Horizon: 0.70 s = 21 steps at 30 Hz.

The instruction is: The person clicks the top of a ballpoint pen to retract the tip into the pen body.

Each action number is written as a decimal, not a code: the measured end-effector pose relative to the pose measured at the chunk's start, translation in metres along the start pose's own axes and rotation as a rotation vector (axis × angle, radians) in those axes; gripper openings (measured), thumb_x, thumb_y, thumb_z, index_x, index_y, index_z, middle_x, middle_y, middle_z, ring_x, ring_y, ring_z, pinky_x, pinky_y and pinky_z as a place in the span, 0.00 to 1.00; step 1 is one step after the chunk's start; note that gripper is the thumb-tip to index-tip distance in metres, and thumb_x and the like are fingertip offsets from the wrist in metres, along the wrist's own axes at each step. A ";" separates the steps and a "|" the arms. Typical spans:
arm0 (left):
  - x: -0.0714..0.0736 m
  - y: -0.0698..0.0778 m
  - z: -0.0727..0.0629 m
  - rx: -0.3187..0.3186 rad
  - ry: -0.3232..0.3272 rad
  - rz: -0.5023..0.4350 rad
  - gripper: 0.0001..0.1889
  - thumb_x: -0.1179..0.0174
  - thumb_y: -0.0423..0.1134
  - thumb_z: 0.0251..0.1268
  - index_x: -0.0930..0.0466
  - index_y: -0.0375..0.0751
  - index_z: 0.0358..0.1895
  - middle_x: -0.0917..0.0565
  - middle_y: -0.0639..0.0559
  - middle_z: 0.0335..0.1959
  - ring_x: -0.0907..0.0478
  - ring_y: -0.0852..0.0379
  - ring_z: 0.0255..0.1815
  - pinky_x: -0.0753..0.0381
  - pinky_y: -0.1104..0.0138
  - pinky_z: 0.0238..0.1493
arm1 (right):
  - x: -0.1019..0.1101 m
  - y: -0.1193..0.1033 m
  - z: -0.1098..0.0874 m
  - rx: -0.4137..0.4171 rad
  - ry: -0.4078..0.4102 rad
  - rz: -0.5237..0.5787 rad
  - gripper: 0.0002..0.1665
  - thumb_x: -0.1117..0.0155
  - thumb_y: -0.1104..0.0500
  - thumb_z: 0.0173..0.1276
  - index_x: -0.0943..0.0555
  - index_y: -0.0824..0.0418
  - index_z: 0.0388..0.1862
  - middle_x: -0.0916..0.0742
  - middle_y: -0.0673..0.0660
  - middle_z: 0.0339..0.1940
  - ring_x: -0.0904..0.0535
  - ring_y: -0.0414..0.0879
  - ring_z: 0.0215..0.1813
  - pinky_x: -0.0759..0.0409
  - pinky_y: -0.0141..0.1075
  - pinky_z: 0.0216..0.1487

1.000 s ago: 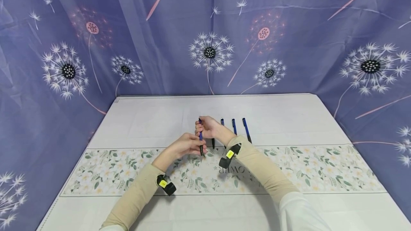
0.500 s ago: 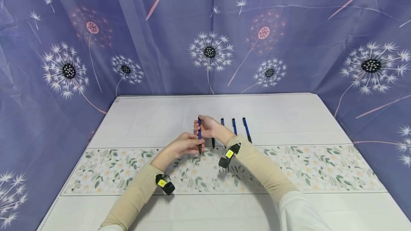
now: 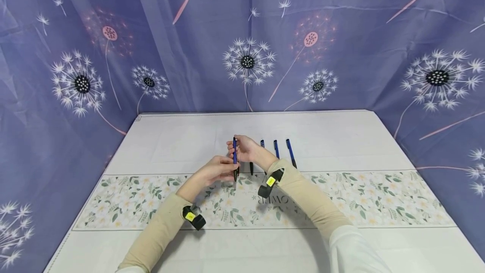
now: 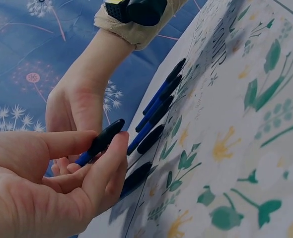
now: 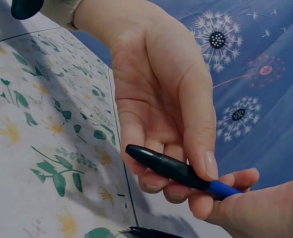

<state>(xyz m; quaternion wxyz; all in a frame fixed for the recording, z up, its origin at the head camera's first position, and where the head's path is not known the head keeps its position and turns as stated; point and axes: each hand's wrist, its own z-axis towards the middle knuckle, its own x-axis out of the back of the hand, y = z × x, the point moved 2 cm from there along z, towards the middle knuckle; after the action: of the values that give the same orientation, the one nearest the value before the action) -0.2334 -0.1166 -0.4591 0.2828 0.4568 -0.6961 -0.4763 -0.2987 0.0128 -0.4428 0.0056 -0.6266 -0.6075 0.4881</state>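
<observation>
Both hands hold one blue pen (image 3: pixel 235 151) with a black grip, near the middle of the table. My left hand (image 3: pixel 216 170) pinches its black lower part between thumb and fingers, as seen in the left wrist view, where the black grip (image 4: pixel 107 136) shows clearly. Its upper end is pinched by my right hand (image 3: pixel 248 150); in the right wrist view the blue barrel (image 5: pixel 221 189) runs into those fingers. Beneath the hands lies another pen (image 4: pixel 136 179), partly hidden. To the right, a pen's black tip (image 3: pixel 251 169) sticks out below my right hand.
Further right lie more pens in a row, among them a blue pen (image 3: pixel 276 150) and the rightmost pen (image 3: pixel 291 153). The white table cover (image 3: pixel 182 138) has a floral band (image 3: pixel 132 203). A purple dandelion curtain (image 3: pixel 197 54) surrounds the table's back and sides.
Both hands have shifted slightly left and away from the body with the pen. The dark tip of the pen beneath now shows just right of the held one.
</observation>
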 end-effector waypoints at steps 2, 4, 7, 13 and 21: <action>0.001 0.000 -0.001 -0.004 0.005 0.003 0.21 0.47 0.33 0.72 0.32 0.22 0.61 0.21 0.43 0.48 0.19 0.59 0.38 0.13 0.65 0.46 | 0.000 0.000 -0.001 0.009 -0.002 -0.017 0.26 0.75 0.46 0.81 0.35 0.62 0.56 0.28 0.49 0.25 0.37 0.39 0.26 0.37 0.30 0.33; 0.002 0.000 -0.001 -0.007 0.012 0.000 0.22 0.47 0.33 0.72 0.34 0.21 0.63 0.22 0.42 0.49 0.19 0.59 0.38 0.13 0.64 0.47 | -0.001 0.000 -0.002 0.016 -0.004 -0.035 0.28 0.74 0.47 0.82 0.38 0.64 0.65 0.27 0.49 0.26 0.36 0.39 0.28 0.36 0.30 0.34; 0.004 -0.001 -0.001 -0.010 0.014 -0.015 0.22 0.47 0.32 0.71 0.35 0.21 0.63 0.23 0.44 0.46 0.19 0.60 0.37 0.14 0.63 0.49 | -0.001 0.000 -0.002 0.028 -0.010 -0.065 0.29 0.74 0.49 0.82 0.40 0.66 0.69 0.26 0.50 0.28 0.34 0.40 0.31 0.35 0.30 0.36; 0.008 -0.003 -0.001 -0.023 0.010 -0.017 0.21 0.48 0.32 0.71 0.34 0.21 0.62 0.22 0.45 0.45 0.19 0.60 0.37 0.14 0.63 0.50 | 0.000 0.000 -0.001 0.043 0.012 -0.096 0.23 0.72 0.53 0.81 0.32 0.65 0.55 0.24 0.52 0.28 0.30 0.43 0.33 0.32 0.32 0.41; 0.011 -0.003 -0.003 -0.024 0.043 -0.035 0.22 0.47 0.30 0.71 0.35 0.20 0.62 0.22 0.42 0.47 0.19 0.59 0.38 0.14 0.64 0.49 | -0.002 0.001 0.000 0.036 0.054 -0.095 0.18 0.66 0.57 0.79 0.29 0.65 0.48 0.23 0.55 0.32 0.28 0.44 0.37 0.28 0.32 0.43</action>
<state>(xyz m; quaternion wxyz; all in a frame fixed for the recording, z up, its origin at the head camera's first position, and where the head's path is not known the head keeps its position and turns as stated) -0.2344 -0.1277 -0.4612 0.2947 0.4756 -0.6760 -0.4796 -0.2973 0.0106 -0.4422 0.0565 -0.6100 -0.6273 0.4809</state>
